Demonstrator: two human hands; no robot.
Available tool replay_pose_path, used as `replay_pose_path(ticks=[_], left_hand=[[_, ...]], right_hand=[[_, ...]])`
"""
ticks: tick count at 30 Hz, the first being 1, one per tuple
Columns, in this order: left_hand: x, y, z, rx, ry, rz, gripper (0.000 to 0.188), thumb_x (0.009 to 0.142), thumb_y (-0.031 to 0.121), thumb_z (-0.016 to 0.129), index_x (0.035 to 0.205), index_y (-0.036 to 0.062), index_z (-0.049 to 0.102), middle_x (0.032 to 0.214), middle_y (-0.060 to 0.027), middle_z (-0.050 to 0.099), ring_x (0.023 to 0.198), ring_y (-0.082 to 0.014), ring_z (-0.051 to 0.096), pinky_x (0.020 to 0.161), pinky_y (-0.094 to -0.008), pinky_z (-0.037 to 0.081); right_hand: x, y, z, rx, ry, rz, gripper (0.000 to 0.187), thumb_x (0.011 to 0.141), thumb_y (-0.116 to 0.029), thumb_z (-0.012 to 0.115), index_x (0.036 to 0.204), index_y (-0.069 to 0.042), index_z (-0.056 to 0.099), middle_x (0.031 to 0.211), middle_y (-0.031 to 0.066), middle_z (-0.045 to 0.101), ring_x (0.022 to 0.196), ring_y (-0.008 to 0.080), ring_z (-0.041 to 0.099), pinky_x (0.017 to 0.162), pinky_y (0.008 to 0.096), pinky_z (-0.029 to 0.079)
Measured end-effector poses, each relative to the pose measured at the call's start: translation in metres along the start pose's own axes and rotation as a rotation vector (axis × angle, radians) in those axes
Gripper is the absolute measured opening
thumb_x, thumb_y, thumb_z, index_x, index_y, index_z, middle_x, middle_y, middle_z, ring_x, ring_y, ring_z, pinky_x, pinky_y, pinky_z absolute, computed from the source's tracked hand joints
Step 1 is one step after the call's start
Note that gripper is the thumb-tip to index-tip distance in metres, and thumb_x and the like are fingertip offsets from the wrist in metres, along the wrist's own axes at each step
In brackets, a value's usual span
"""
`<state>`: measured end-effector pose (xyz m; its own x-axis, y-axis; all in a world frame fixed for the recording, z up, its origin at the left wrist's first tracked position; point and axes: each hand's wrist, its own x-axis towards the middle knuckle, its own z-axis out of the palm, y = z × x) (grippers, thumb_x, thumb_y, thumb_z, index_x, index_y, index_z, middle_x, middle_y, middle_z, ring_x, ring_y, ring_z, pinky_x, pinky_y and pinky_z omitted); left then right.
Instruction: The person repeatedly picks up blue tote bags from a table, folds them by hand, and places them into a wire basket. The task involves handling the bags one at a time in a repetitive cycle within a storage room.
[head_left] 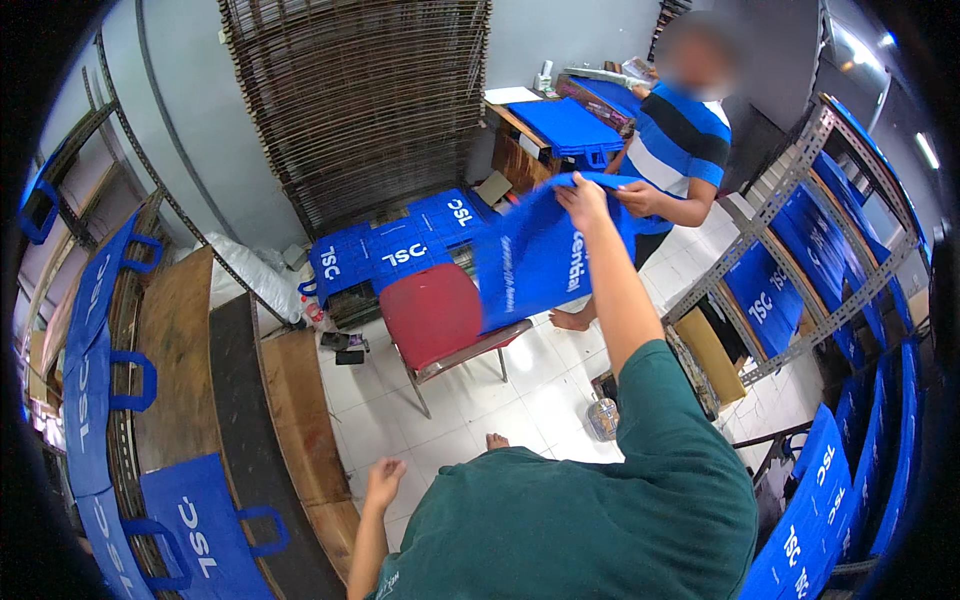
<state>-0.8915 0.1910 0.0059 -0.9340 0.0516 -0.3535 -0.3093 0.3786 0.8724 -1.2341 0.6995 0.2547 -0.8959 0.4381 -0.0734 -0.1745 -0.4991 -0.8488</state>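
Raised in front of me, my right hand (584, 203) pinches the top edge of a blue fabric bag (545, 255) with white lettering. The bag hangs down from it, slightly smeared by motion. A co-worker's hand (642, 198) also grips this bag at its upper right, close beside my fingers. My left hand (384, 482) is low at my left side, fingers loosely apart, holding nothing. It is nearest to the edge of a brown wooden board (305, 420).
A red chair (430, 315) stands just past the hanging bag. Behind it, blue printed bags (400, 245) lie on a low rack. Further blue bags (572, 125) are stacked on a wooden table. Metal shelving (745, 375) with blue panels lines my right; bag-covered racks (90, 400) line my left.
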Motion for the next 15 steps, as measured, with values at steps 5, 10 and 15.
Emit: replay_pose_path(ticks=[5,10,15], left_hand=[[0.02,0.242,-0.007,0.007,-0.485,0.5,0.036,0.083,0.023,0.064,0.111,0.0019,0.056,0.107,-0.0075,0.059,0.1,-0.0152,0.054,0.089,-0.0304,0.042],[0.069,0.4,-0.025,-0.582,0.138,0.559,0.039,0.086,0.028,0.06,0.113,0.0013,0.053,0.112,-0.0064,0.054,0.102,-0.0146,0.05,0.081,-0.0278,0.042],[0.102,0.411,-0.046,-0.429,0.453,0.694,0.021,0.087,0.022,0.058,0.088,0.0009,0.058,0.08,-0.005,0.059,0.072,-0.0105,0.052,0.063,-0.0273,0.043]], right_hand=[[-0.081,0.002,0.136,0.251,-0.063,-0.05,0.021,0.09,-0.022,0.048,0.101,-0.004,0.046,0.092,0.0152,0.061,0.088,0.0298,0.063,0.071,0.0438,0.05],[-0.193,0.035,0.234,0.208,-0.164,0.017,0.027,0.089,-0.027,0.051,0.098,-0.002,0.054,0.093,0.012,0.059,0.08,0.0235,0.058,0.076,0.0366,0.046],[-0.25,0.092,0.243,0.216,-0.324,0.24,0.028,0.088,-0.034,0.054,0.085,-0.006,0.059,0.082,0.0034,0.057,0.072,0.0149,0.051,0.065,0.0318,0.042]])
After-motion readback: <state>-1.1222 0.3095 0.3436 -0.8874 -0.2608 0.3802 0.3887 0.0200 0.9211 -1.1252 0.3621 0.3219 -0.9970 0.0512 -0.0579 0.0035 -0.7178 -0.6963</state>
